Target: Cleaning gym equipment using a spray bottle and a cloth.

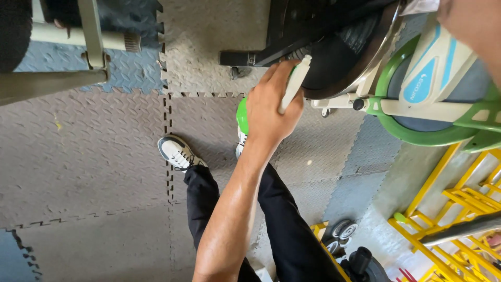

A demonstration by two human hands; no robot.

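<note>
Hand (271,107) gripping 1 green/white spray bottle (293,83) by 1 exercise bike (433,99), other hand's grip can't tell, 2 sneakers (177,152)

The green plastic spray bottle (242,116) is mostly hidden behind the right hand (271,107); only its white nozzle shows. The left hand lies beyond the top edge, forearm blurred. The green-and-white exercise machine (433,99) is cut off at the right edge.
</note>
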